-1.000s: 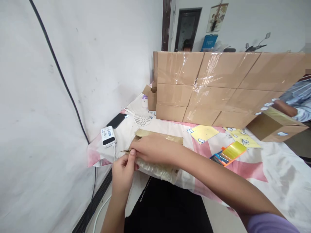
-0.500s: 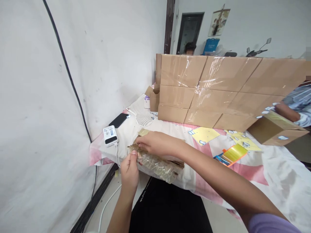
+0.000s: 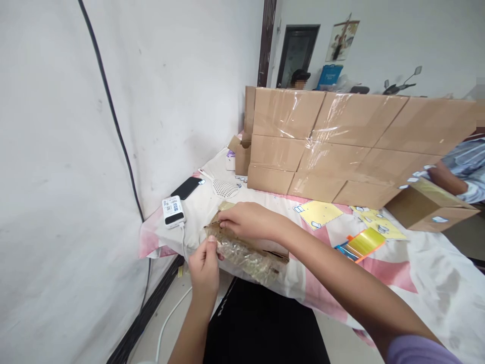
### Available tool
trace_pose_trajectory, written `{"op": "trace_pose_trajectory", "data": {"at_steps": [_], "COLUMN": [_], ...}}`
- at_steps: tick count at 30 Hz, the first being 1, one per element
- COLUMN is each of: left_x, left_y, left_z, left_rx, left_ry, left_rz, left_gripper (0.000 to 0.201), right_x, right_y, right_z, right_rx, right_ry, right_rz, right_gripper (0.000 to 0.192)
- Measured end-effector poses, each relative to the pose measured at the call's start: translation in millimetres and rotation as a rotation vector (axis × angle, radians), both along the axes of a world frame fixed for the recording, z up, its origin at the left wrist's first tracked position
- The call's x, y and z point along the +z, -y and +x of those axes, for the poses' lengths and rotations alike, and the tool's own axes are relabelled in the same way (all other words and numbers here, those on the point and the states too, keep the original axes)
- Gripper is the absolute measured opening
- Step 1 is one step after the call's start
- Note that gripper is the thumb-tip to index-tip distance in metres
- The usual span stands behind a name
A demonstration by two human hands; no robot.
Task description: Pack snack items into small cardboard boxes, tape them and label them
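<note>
A flattish piece of cardboard lies at the near edge of the cloth-covered table, with crumpled clear packing tape along its front side. My left hand pinches the taped front left corner, thumb on top. Over the cardboard's far left part reaches my right hand, its fingers curled down and closed on the cardboard's edge. The fingertips of that hand are partly hidden. Behind it a small bit of yellowish tape sticks out.
Stacked, taped cardboard boxes form a wall behind. To the left are a white power bank with a cable, a black phone and a white fly swatter. Yellow sheets lie right; another person's arm is near an open box.
My left hand has shifted slightly along the taped corner, and more of the brown cardboard shows between my hands. The right hand stays at nearly the same spot.
</note>
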State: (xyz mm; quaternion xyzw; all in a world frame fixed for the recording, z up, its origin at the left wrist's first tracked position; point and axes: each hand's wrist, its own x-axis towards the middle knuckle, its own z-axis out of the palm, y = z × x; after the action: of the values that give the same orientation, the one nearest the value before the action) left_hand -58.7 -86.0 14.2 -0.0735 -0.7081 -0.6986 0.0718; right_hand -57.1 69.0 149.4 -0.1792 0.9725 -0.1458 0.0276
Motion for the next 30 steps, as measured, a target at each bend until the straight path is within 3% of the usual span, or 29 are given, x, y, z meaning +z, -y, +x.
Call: {"op": "trace_pose_trajectory", "data": {"at_steps": [3,7,10,13,17,25,30], "left_x": [16.2,31.8,33.2,24.5,8.1,1.1,-6.2], "left_y": [18,30,28,23,11,-13,-19], "left_z": [-7,-15,-18,-22,-24,-5,4], "left_rx": [0.001,-0.009,-0.027,-0.057,-0.071,0.100,0.149], "left_ry": [-0.179,-0.183,-0.107,-0.015,0.099,0.202,0.298], "left_rz": [-0.317,-0.417,-0.408,-0.273,0.062,0.563,0.693], "left_gripper": [0.041,0.042,0.044,0.045,0.042,0.036,0.033], "right_x": [7.2,10.1,3.7,-4.5,-11.7,-30.6,-38.3], "right_y": [8,31,40,38,29,23,11], "right_z": [2,-1,-10,-18,-20,-23,-30], "right_rx": [0.025,0.050,0.022,-0.039,-0.078,-0.067,-0.134], "right_ry": [-0.064,-0.074,-0.095,-0.082,-0.049,-0.116,-0.137], "right_rz": [0.143,0.231,0.248,0.216,0.151,0.058,0.050], "right_gripper": [0.017,0.010,0.009,0.015,0.020,0.019,0.025]}}
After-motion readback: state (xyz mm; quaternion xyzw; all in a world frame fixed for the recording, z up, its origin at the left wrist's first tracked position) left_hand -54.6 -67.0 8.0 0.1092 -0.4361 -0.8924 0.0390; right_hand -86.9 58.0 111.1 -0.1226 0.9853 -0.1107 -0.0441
